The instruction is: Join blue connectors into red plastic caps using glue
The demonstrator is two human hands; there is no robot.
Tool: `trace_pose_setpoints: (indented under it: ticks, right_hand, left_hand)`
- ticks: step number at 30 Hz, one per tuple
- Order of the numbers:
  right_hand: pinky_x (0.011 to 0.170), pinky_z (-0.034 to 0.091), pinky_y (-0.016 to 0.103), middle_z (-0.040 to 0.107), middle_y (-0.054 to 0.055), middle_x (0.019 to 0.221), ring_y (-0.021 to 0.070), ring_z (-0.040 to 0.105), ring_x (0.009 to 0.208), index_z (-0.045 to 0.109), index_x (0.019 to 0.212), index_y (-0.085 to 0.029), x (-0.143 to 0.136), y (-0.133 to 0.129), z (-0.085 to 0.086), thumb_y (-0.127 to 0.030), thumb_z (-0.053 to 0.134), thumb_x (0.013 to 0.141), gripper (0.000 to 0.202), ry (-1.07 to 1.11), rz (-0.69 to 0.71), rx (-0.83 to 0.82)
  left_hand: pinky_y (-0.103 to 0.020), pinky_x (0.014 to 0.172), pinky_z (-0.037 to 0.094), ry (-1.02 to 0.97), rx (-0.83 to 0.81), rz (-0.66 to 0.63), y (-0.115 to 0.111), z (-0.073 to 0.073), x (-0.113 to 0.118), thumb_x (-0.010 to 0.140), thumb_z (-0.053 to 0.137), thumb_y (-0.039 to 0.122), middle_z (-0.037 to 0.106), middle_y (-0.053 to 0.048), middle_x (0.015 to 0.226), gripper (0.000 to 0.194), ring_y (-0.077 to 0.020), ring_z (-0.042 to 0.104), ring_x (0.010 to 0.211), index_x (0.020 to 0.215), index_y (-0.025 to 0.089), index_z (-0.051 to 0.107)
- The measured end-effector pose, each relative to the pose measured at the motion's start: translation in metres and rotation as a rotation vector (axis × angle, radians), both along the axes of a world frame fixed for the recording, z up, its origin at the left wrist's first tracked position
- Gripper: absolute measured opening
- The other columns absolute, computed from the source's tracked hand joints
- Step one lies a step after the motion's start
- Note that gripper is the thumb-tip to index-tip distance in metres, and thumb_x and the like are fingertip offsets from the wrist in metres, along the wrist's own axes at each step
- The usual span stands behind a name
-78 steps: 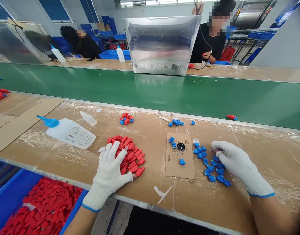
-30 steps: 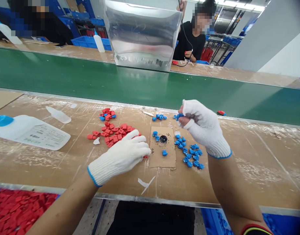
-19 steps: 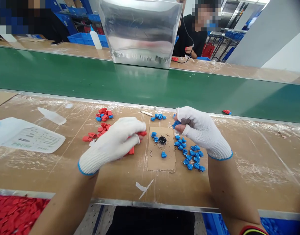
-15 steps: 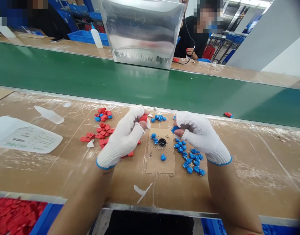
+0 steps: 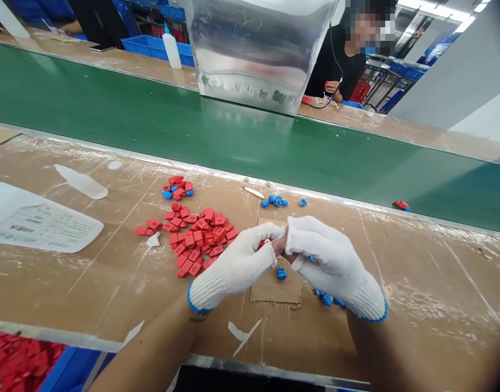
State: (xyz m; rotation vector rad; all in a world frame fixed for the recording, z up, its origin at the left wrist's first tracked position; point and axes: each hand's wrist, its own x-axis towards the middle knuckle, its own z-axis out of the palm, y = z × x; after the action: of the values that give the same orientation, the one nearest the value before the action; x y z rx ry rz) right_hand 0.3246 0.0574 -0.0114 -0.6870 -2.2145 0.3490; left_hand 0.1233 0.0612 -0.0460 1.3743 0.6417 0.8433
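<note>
My left hand [image 5: 245,258], in a white glove with bare fingertips, is closed around a small red plastic piece [image 5: 262,244], mostly covered by the fingers. Fingertip to fingertip with it, my right hand [image 5: 329,256], gloved the same way, is closed too; the small blue piece seen in it earlier is hidden behind the fingers. Both hands are over a cardboard square [image 5: 270,291], where one knobbly blue piece [image 5: 281,273] lies. More blue pieces [image 5: 327,298] show partly under my right hand. Left of my hands spreads a pile of red pieces [image 5: 201,234].
A white pointed stick [image 5: 254,192] and a blue cluster [image 5: 275,201] lie behind the cardboard. Beyond runs a green conveyor belt [image 5: 152,125] carrying a red-and-blue piece [image 5: 402,205]. A translucent plastic sheet [image 5: 41,218] lies left. Opposite sits a co-worker [image 5: 340,60].
My two hands have come together over the cardboard, bringing the red and blue pieces toward each other. The black-topped round dish there is now covered. The view has tilted slightly.
</note>
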Motion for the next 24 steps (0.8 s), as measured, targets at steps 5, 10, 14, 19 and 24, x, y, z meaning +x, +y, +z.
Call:
trace_pose_setpoints:
  ticks: [5, 10, 14, 19, 24]
  right_hand:
    - [0.067, 0.058, 0.034, 0.068, 0.0, 0.083, 0.0198, 0.066, 0.078, 0.064, 0.098, -0.029, -0.005, 0.002, 0.003, -0.008, 0.072, 0.093, 0.024, 0.072, -0.036, -0.036]
    - [0.065, 0.056, 0.034, 0.07, 0.0, 0.081, 0.0194, 0.068, 0.076, 0.061, 0.08, -0.026, -0.014, -0.003, 0.005, -0.019, 0.079, 0.095, 0.025, 0.216, -0.136, -0.138]
    - [0.076, 0.06, 0.033, 0.078, 0.001, 0.095, 0.0191, 0.074, 0.085, 0.067, 0.085, -0.026, -0.004, -0.005, 0.004, -0.011, 0.08, 0.091, 0.021, 0.256, -0.128, -0.152]
    - [0.075, 0.055, 0.031, 0.072, -0.001, 0.09, 0.0165, 0.068, 0.083, 0.066, 0.087, -0.026, 0.031, 0.013, 0.004, -0.002, 0.071, 0.088, 0.024, 0.038, -0.066, -0.208]
    - [0.072, 0.045, 0.028, 0.058, -0.003, 0.08, 0.0137, 0.052, 0.077, 0.054, 0.08, -0.023, 0.036, 0.029, -0.006, 0.004, 0.051, 0.072, 0.028, -0.276, 0.039, -0.386]
  left_hand:
    - [-0.023, 0.052, 0.035, -0.065, -0.025, 0.058, 0.0, -0.002, 0.0, 0.106, 0.055, 0.045, 0.049, 0.006, 0.068, 0.027, -0.0097, 0.041, 0.056, 0.101, 0.02, 0.061]
    - [-0.026, 0.064, 0.045, -0.1, 0.195, 0.254, -0.003, -0.01, 0.004, 0.101, 0.06, 0.031, 0.059, 0.002, 0.08, 0.013, -0.0113, 0.05, 0.068, 0.103, 0.019, 0.065]
    - [-0.028, 0.066, 0.049, -0.06, 0.222, 0.302, -0.003, -0.009, 0.006, 0.094, 0.066, 0.027, 0.061, 0.001, 0.081, 0.008, -0.0127, 0.054, 0.07, 0.098, 0.02, 0.064]
    - [-0.026, 0.055, 0.045, -0.265, 0.007, 0.409, 0.013, -0.007, -0.003, 0.1, 0.06, 0.041, 0.057, 0.004, 0.07, 0.024, -0.0121, 0.054, 0.059, 0.112, 0.021, 0.062]
    - [-0.024, 0.049, 0.044, -0.346, -0.12, 0.554, 0.033, -0.012, -0.01, 0.096, 0.06, 0.035, 0.057, 0.009, 0.063, 0.023, -0.0108, 0.053, 0.051, 0.114, 0.023, 0.054]
